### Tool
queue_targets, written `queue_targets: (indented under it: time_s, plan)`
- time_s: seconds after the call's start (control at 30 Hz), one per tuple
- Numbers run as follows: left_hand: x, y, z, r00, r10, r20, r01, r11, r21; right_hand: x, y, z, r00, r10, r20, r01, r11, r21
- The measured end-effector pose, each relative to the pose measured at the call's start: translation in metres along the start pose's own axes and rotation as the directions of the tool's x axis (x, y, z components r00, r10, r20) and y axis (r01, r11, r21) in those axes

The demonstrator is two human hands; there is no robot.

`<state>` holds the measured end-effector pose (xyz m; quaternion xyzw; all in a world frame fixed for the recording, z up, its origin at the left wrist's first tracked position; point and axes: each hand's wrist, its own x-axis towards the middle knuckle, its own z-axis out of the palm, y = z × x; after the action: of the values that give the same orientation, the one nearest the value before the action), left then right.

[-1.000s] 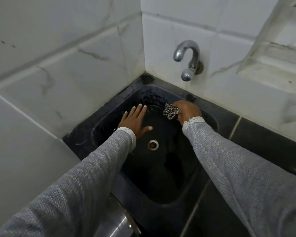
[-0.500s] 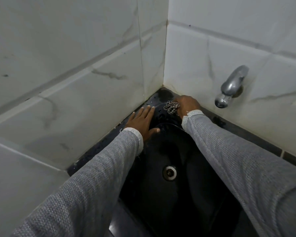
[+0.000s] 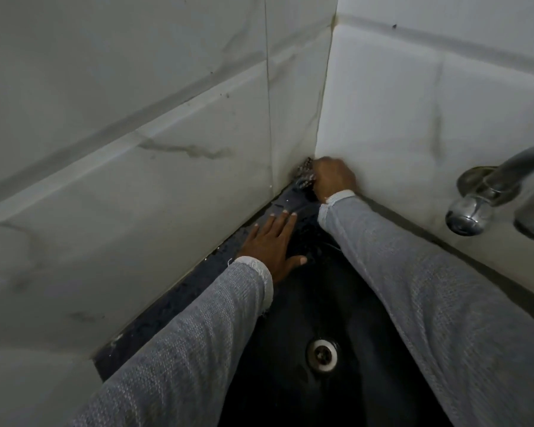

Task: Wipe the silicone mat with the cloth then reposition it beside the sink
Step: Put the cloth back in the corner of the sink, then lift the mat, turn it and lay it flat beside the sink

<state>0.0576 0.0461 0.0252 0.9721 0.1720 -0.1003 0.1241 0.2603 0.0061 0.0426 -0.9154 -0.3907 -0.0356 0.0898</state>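
Observation:
My right hand (image 3: 332,177) grips a patterned black-and-white cloth (image 3: 305,172) and presses it into the far corner where the two tiled walls meet, on the black ledge behind the sink. My left hand (image 3: 272,241) lies flat with its fingers spread on the wet black ledge (image 3: 198,288) at the sink's left rim. The black sink basin (image 3: 305,309) with its metal drain (image 3: 322,355) is below both forearms. No separate silicone mat can be told apart from the dark surfaces.
White marble-look tiled walls (image 3: 136,149) close in on the left and at the back. A chrome tap (image 3: 494,198) juts out from the back wall at the right, above the basin.
My right hand has carried the cloth from the basin's back rim up into the wall corner. My left hand has moved from inside the basin onto the left ledge. The view has shifted closer.

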Motion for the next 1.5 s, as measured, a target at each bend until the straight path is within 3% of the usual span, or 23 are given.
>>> queue_targets:
  time_s: [0.17,0.37,0.77,1.23,1.5]
  plan:
    - [0.001,-0.005,0.009,0.999,-0.014,0.030,0.014,1.000,0.005,-0.033,-0.015,0.043,0.998,0.021,0.059,-0.032,0.982,0.185]
    - [0.002,-0.004,0.009,0.999,-0.017,0.037,0.017,1.000,0.001,-0.039,-0.005,0.056,0.996,-0.011,0.094,-0.006,0.985,0.173]
    - [-0.032,0.009,0.006,0.998,-0.059,0.006,0.059,0.998,0.006,-0.056,-0.008,0.028,0.975,0.096,0.200,-0.138,0.968,0.209]
    - [-0.134,0.161,0.045,0.997,0.083,-0.006,-0.083,0.996,-0.028,-0.328,0.055,-0.045,0.939,0.282,0.198,-0.310,0.942,0.129]
    - [-0.184,0.271,0.076,0.986,0.167,0.007,-0.166,0.986,-0.010,-0.476,0.147,-0.090,0.908,0.393,0.147,-0.407,0.911,0.074]
